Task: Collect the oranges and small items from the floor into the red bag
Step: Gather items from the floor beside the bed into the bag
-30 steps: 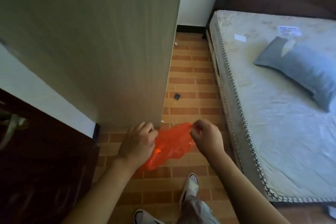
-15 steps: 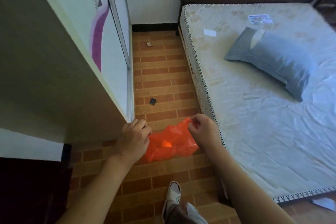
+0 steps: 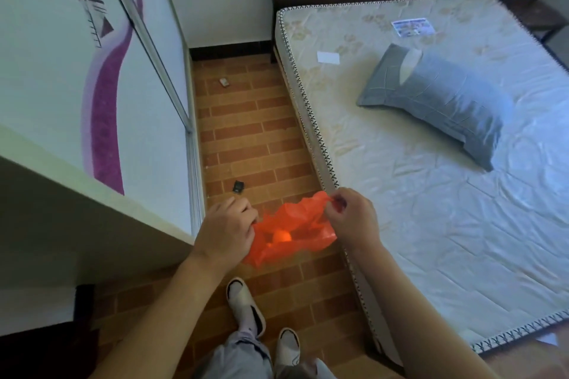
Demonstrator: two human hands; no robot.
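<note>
The red plastic bag (image 3: 292,232) hangs between my two hands above the brick-patterned floor. My left hand (image 3: 226,228) pinches its left rim and my right hand (image 3: 351,218) pinches its right rim, holding the mouth apart. Through the thin plastic an orange (image 3: 281,236) glows inside the bag. A small black item (image 3: 238,186) lies on the floor just beyond my left hand. Farther down the aisle a small whitish item (image 3: 224,82) rests on the floor near the wardrobe.
The aisle is narrow, between a white wardrobe with sliding doors (image 3: 101,95) on the left and a mattress (image 3: 431,194) on the right. A grey pillow (image 3: 437,101) lies on the mattress. My feet in white slippers (image 3: 246,306) stand below the bag.
The view has swung right and forward around the wardrobe corner, revealing the sliding doors and more of the aisle. Both hands keep hold of the bag, now spread a little wider.
</note>
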